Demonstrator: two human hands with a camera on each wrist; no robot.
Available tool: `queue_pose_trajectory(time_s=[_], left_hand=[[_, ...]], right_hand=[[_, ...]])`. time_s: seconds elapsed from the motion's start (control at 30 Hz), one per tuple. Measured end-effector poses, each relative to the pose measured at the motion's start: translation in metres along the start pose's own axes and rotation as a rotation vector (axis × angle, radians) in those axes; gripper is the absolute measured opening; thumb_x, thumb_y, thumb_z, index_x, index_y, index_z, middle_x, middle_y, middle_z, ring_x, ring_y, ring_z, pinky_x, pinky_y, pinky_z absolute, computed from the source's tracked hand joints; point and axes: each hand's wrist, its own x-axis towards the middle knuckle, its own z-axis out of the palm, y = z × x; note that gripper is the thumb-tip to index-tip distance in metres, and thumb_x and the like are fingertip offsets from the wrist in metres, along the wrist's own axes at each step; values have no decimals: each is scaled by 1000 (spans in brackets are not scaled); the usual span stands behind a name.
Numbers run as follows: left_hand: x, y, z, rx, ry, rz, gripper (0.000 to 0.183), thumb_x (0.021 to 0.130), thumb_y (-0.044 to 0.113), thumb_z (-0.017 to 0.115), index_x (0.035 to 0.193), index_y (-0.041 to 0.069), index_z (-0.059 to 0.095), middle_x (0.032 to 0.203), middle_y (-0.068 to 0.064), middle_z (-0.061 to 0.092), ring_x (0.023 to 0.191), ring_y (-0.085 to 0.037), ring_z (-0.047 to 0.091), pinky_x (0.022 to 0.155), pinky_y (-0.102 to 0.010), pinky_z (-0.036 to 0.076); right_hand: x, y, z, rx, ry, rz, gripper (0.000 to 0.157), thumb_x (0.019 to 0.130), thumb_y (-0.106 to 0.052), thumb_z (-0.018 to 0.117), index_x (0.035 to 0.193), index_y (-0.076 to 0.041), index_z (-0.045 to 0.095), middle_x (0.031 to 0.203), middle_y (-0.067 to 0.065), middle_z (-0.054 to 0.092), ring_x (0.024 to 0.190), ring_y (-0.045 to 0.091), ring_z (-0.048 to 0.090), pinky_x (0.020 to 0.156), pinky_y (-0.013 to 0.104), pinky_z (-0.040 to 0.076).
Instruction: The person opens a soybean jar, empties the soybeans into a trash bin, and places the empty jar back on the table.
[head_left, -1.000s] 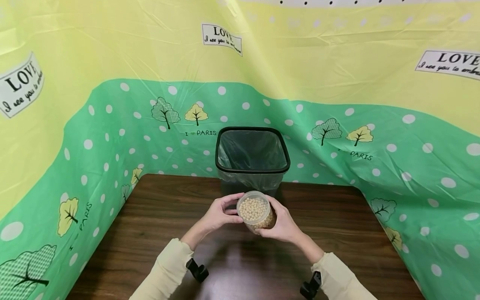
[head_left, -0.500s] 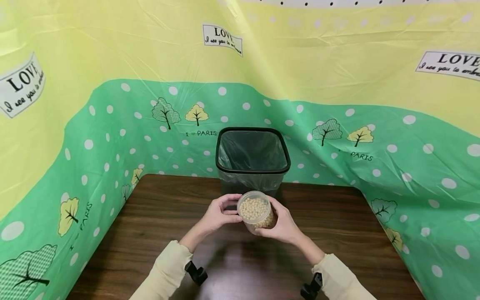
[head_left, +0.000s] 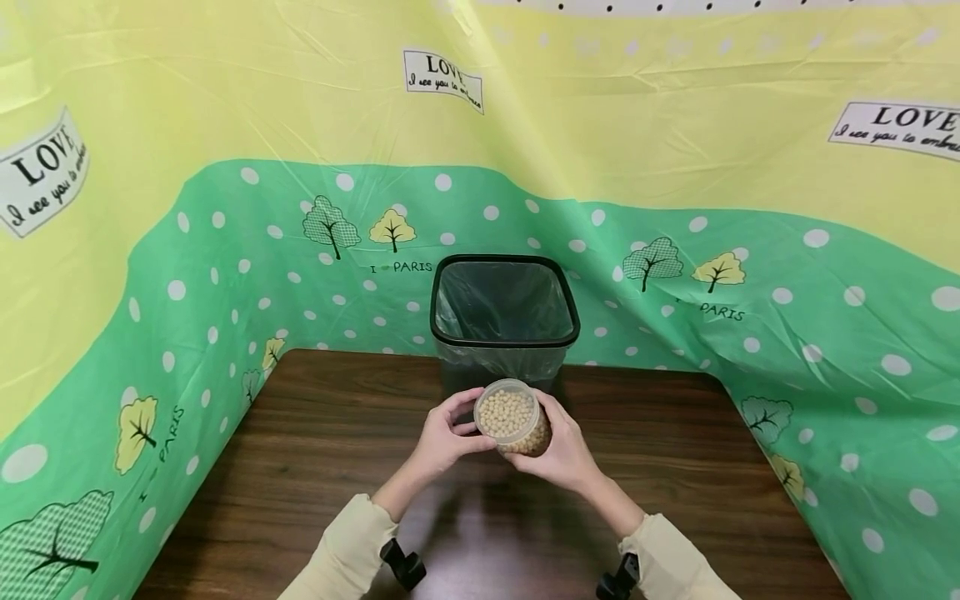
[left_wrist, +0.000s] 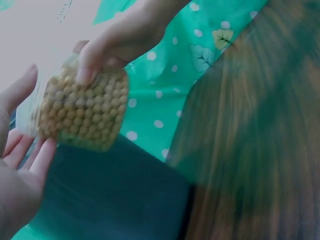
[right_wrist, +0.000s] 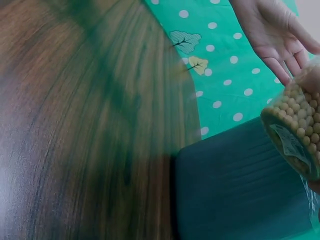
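Observation:
A clear round jar (head_left: 506, 415) full of pale dried soybeans is held up over the table, its top tilted toward me. My right hand (head_left: 564, 447) grips the jar's side, with its thumb lying across the beans in the left wrist view. My left hand (head_left: 439, 435) has its thumb and fingertips at the jar's upper rim, on opposite sides of it. In the left wrist view, the fingers (left_wrist: 44, 160) reach the frosted end of the jar (left_wrist: 85, 112). A label shows on the jar's base (right_wrist: 286, 142) in the right wrist view.
A dark square bin (head_left: 504, 342) with a black rim and a clear liner stands just behind the jar at the table's far edge. The brown wooden table (head_left: 300, 467) is enclosed by a green and yellow patterned curtain (head_left: 360, 192).
My left hand has shifted slightly, its thumb moving right along the jar's rim. The jar has tilted a little further and risen slightly; the right hand keeps its grip.

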Motion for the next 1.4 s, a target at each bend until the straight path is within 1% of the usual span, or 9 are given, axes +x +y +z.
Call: queue_pose_trajectory(time_s=[0.23, 0.33, 0.63, 0.73, 0.93, 1.03, 1.13, 1.3, 1.4], left_hand=[[6, 7, -16, -43, -218, -1, 72, 72, 13, 77, 130, -8, 41, 129, -26, 44, 108, -17, 54, 82, -36, 50], [6, 9, -15, -48, -260, 0, 78, 72, 18, 77, 134, -7, 36, 134, -26, 39, 113, -19, 51, 81, -35, 51], [-1, 1, 8, -9, 51, 5, 69, 70, 4, 76, 130, -5, 43, 128, -23, 46, 113, -22, 51, 84, -33, 49], [-1, 3, 5, -26, 30, 6, 64, 71, 2, 75, 127, -7, 45, 125, -25, 48, 109, -20, 53, 83, -35, 49], [3, 10, -10, -70, -186, -3, 72, 71, 16, 77, 129, -8, 42, 126, -28, 45, 107, -18, 54, 81, -33, 50], [2, 11, -11, -80, -236, -12, 82, 69, 23, 78, 134, -6, 38, 130, -27, 42, 107, -15, 55, 81, -32, 51], [-1, 10, -5, -83, -173, 21, 80, 69, 20, 79, 133, -7, 39, 130, -28, 42, 109, -16, 54, 81, -33, 50], [-4, 9, 9, -18, 27, 75, 71, 69, 9, 78, 129, -6, 44, 130, -25, 46, 115, -19, 50, 86, -30, 48], [-4, 10, 9, -15, 31, 58, 69, 70, 6, 77, 129, -5, 45, 130, -23, 46, 116, -22, 49, 86, -30, 48]], right_hand=[[1, -1, -11, 202, -152, 34, 92, 52, -11, 87, 131, 0, 41, 120, 13, 54, 104, 23, 54, 85, 25, 46], [2, -2, -11, 201, -170, 21, 92, 52, -13, 87, 131, -1, 40, 121, 13, 53, 104, 23, 53, 86, 27, 46], [0, -2, -1, -9, 13, 34, 88, 54, -24, 85, 129, -4, 43, 118, 8, 53, 103, 20, 53, 82, 36, 46], [0, -2, -3, 48, -12, 64, 88, 54, -20, 86, 130, -4, 43, 117, 8, 54, 102, 19, 54, 81, 32, 47], [5, -20, -20, 249, -166, 45, 85, 55, -6, 84, 128, 6, 42, 115, 17, 55, 100, 21, 55, 80, 25, 48], [9, -34, -26, 261, -191, 12, 83, 54, -4, 82, 125, 10, 42, 113, 21, 55, 98, 25, 55, 80, 24, 47], [8, -43, -25, 191, -126, -6, 83, 52, -4, 83, 123, 12, 43, 112, 21, 55, 96, 28, 55, 81, 24, 47], [7, -49, -18, 63, 17, 18, 83, 51, -6, 85, 121, 11, 45, 111, 21, 55, 96, 31, 56, 78, 35, 48], [7, -49, -18, 67, 27, 53, 83, 51, -7, 85, 122, 10, 46, 111, 19, 56, 96, 30, 56, 78, 38, 48]])
